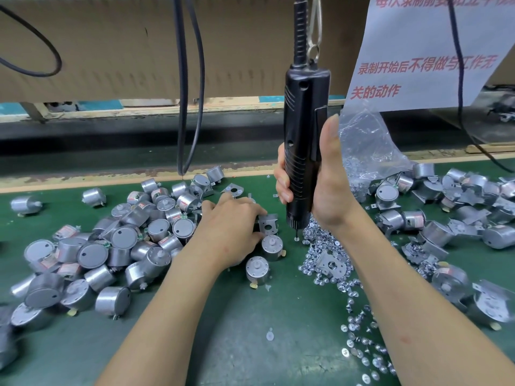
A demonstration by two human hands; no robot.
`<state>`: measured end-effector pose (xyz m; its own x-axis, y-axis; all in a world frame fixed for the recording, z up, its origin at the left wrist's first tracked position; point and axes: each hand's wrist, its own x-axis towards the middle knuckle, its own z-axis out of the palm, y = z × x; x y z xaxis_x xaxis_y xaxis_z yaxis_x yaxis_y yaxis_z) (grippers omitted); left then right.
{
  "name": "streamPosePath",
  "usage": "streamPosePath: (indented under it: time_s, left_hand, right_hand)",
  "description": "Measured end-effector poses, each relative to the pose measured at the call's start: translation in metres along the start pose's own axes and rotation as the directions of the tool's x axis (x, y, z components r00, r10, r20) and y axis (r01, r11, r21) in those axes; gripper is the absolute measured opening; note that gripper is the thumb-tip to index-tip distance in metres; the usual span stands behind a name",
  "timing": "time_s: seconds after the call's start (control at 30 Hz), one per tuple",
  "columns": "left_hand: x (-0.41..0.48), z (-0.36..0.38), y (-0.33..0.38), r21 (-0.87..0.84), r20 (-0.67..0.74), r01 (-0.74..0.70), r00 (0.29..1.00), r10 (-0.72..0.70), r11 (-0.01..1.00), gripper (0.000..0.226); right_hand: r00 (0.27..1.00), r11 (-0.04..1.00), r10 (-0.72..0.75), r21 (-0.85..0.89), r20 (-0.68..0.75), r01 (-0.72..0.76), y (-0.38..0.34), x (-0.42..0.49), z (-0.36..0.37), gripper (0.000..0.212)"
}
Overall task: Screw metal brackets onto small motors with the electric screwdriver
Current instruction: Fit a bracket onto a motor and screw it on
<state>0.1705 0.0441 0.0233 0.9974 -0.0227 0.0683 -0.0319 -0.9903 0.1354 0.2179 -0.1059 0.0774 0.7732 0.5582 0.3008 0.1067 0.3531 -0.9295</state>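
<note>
The right hand (320, 196) is gripping the electric screwdriver (303, 129) above loose screws (315, 238), the left hand (234, 227) pinching a metal bracket (268, 224); bracketed motors (390, 218) are lying rightward, many bare motors (122, 238) waiting.

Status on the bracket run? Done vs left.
Done: a pile of bracketed motors on the right. In hand: the right hand grips the electric screwdriver, bit down at the loose screws, while the left hand pinches a bracket beside a bare motor. Left: a heap of bare motors on the left, likely more than is finished. Roughly midway at best.
</note>
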Motion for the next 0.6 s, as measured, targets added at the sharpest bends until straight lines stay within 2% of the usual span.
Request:
streamPosePath:
  time_s: [0.27, 0.5, 0.6]
  left_hand:
    - [-0.0016, -0.0023, 0.0048, 0.006, -0.023, 0.014, 1.0, -0.013, 1.0, 0.031]
    - [0.0008, -0.0017, 0.0071, 0.085, 0.013, 0.001, 1.0, -0.002, 0.996, 0.04]
    - [0.0016, 0.0009, 0.0068, 0.045, 0.012, 0.0, 1.0, 0.0, 0.999, 0.041]
  right_hand:
    - [1.0, 1.0, -0.012, -0.022, -0.015, 0.012, -0.0027, -0.0008, 0.0015, 0.089]
    - [0.999, 0.999, -0.035, -0.015, -0.024, 0.034, -0.006, -0.0011, 0.004, 0.09]
    - [0.998, 0.999, -0.046, -0.016, -0.033, 0.045, -0.0067, -0.0015, 0.0043, 0.089]
